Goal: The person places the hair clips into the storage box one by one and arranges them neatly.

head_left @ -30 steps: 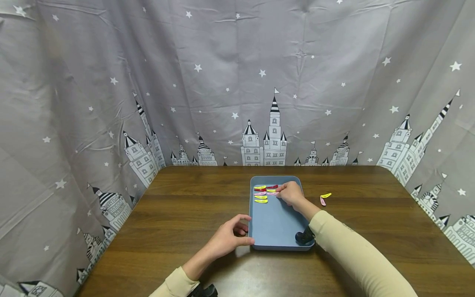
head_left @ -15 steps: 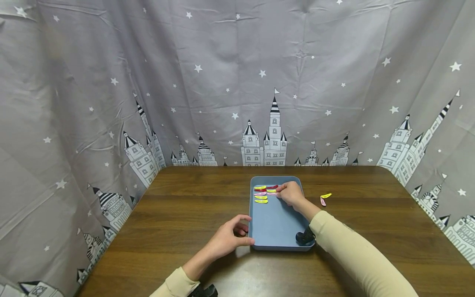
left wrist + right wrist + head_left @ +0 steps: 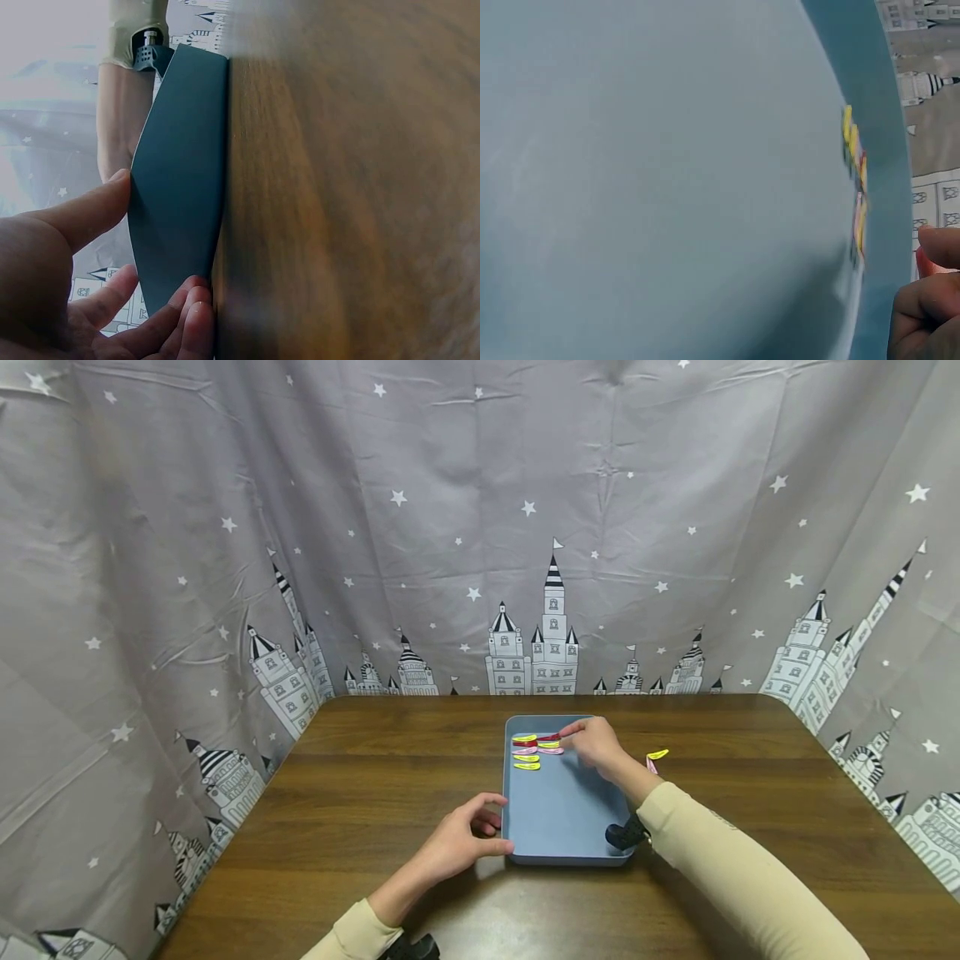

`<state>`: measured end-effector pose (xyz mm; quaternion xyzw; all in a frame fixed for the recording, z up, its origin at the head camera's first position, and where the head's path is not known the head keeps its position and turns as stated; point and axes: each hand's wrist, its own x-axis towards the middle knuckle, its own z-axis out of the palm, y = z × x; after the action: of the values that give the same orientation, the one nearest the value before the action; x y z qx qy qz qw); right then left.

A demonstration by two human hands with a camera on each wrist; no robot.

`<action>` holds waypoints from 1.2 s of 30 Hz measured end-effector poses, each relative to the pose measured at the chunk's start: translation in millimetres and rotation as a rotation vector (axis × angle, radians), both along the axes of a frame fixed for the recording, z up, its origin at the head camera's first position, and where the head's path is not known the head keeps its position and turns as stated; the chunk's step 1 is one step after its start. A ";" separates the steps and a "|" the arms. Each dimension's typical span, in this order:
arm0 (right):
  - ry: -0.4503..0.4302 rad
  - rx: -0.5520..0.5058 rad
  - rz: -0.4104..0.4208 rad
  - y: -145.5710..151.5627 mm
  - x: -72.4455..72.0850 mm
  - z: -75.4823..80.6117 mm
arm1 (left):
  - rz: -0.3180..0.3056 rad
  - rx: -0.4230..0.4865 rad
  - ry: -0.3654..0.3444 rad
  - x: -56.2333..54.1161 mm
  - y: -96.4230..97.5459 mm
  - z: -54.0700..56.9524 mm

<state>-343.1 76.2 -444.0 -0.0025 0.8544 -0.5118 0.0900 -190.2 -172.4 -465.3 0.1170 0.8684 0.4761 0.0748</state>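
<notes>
A blue-grey tray (image 3: 558, 810) lies on the wooden table. Snap hair clips lie in two columns at its far end. The left column has yellow clips (image 3: 527, 767), a red clip (image 3: 527, 744) and a pink clip (image 3: 526, 751). Beside it lie another red, yellow and pink clip. Just right of these my right hand (image 3: 596, 745) hovers over the tray, thumb and index finger apart, with no clip visible between them. My left hand (image 3: 461, 839) touches the tray's left side, thumb at the rim and relaxed fingers against the outer wall (image 3: 180, 165).
Right of the tray, a loose yellow clip (image 3: 657, 754) and a pink one, partly hidden by the right wrist, lie on the table (image 3: 390, 768). A grey curtain (image 3: 420, 543) with castles and stars hangs behind the table.
My right hand has let go of the pink clip in the second column and lifted slightly to the right. The left hand and the tray have stayed put.
</notes>
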 end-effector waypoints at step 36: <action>0.023 -0.112 -0.007 95.7 23.9 23.7 | -0.002 0.007 0.001 -0.4 -0.1 -1.5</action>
<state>-319.3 171.9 -420.3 -0.0106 0.8254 -0.5590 0.0783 -190.6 -172.5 -466.9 0.1182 0.8666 0.4791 0.0745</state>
